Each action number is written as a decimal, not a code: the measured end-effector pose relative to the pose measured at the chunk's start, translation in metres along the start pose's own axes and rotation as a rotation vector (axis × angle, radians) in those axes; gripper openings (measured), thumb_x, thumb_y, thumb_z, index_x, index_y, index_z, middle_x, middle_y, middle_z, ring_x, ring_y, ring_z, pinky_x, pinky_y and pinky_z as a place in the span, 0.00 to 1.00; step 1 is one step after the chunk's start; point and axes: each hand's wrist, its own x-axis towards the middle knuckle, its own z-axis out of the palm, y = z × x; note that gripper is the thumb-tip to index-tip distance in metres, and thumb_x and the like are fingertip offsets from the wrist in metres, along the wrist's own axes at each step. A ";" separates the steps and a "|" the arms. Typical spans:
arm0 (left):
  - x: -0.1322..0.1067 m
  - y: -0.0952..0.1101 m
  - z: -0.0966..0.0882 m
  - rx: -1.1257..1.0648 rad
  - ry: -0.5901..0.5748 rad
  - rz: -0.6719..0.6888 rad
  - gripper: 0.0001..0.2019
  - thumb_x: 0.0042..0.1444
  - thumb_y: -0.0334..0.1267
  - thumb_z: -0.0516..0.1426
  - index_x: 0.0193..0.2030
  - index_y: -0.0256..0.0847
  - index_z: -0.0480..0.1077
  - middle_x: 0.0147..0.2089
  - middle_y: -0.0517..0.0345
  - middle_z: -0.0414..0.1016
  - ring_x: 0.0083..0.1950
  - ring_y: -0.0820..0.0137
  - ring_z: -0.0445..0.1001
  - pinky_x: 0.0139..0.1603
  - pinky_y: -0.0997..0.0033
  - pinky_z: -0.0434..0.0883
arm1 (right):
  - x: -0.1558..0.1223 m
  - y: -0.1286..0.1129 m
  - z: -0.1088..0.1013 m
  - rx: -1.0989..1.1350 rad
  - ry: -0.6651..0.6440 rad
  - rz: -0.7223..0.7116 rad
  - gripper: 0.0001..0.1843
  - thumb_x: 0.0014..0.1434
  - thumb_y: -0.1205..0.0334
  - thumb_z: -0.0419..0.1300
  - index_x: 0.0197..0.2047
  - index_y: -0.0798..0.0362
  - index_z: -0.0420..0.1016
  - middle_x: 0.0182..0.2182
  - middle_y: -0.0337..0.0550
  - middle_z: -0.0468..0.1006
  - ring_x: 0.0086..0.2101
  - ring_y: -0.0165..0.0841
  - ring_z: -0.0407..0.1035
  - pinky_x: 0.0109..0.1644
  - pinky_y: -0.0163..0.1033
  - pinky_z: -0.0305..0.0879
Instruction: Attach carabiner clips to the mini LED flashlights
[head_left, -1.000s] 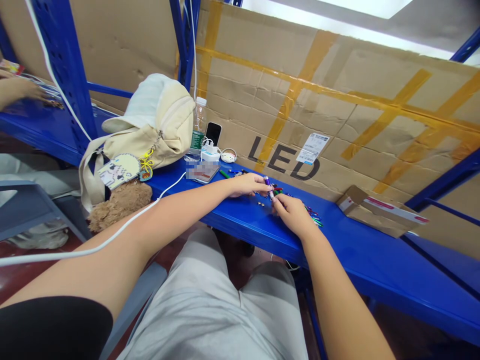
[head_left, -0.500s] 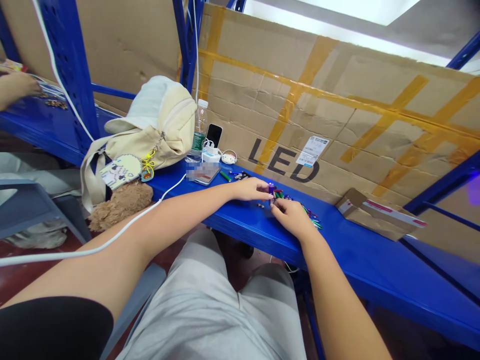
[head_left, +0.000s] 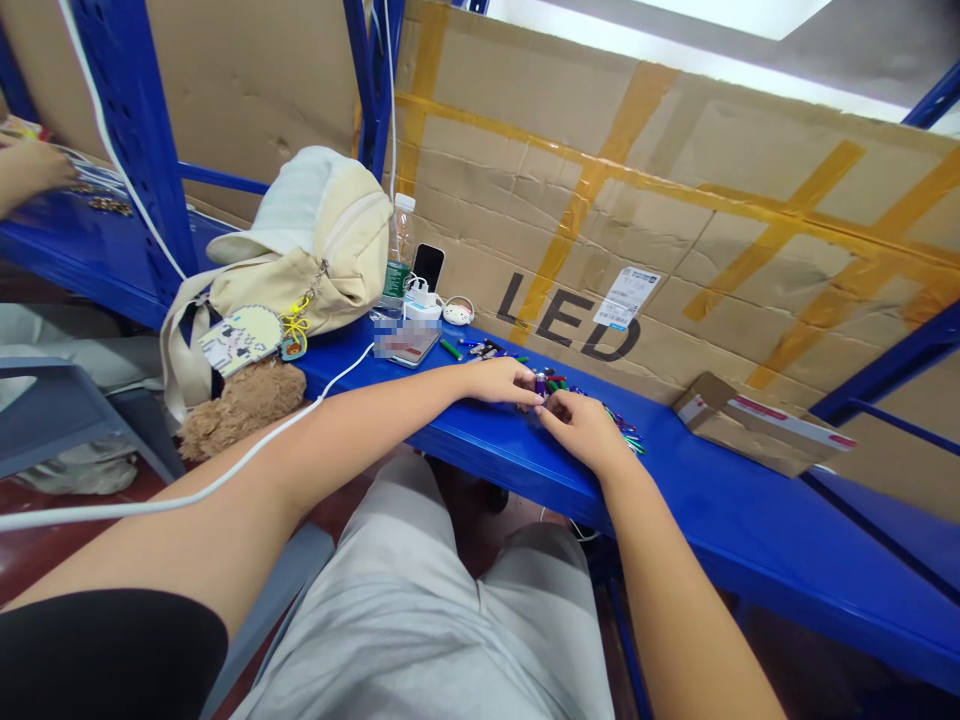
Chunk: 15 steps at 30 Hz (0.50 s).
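My left hand (head_left: 501,381) reaches over the blue shelf, its thumb and fingers closed around a small purple metallic tube (head_left: 540,383). Close beside it, my right hand (head_left: 583,422) has its thumb and index finger pinched at the tube's lower end. Whether a small part sits between those right fingertips is hidden. Behind and to the right of the hands lies a pile of thin coloured tubes (head_left: 630,434) in green, red, blue and purple. Several more small pieces, one a green tube (head_left: 451,349), are spread behind my left hand.
A phone (head_left: 416,345), a white charger (head_left: 421,303), a water bottle (head_left: 398,255) and a cream backpack (head_left: 352,250) stand to the left. An open cardboard box (head_left: 765,428) sits at right, before a large cardboard wall (head_left: 480,210). At far left another person's hand (head_left: 34,172) works.
The purple tube has dropped slightly between my hands, and my fingertips have shifted around it. My right index finger is more curled. The camera view has moved a little.
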 end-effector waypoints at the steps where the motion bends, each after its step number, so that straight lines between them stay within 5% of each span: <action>1: 0.000 0.001 0.000 -0.023 -0.020 -0.006 0.15 0.54 0.49 0.58 0.32 0.37 0.76 0.32 0.56 0.79 0.34 0.71 0.74 0.34 0.75 0.64 | 0.000 -0.001 0.000 0.000 -0.007 0.005 0.14 0.57 0.51 0.54 0.28 0.51 0.70 0.25 0.41 0.75 0.27 0.33 0.67 0.30 0.37 0.56; 15: -0.001 0.003 -0.001 -0.029 -0.067 -0.067 0.16 0.54 0.48 0.57 0.34 0.35 0.76 0.34 0.55 0.80 0.36 0.70 0.75 0.37 0.75 0.66 | 0.000 -0.003 0.000 -0.021 -0.052 0.008 0.13 0.57 0.53 0.54 0.26 0.51 0.69 0.23 0.39 0.74 0.26 0.31 0.65 0.29 0.36 0.55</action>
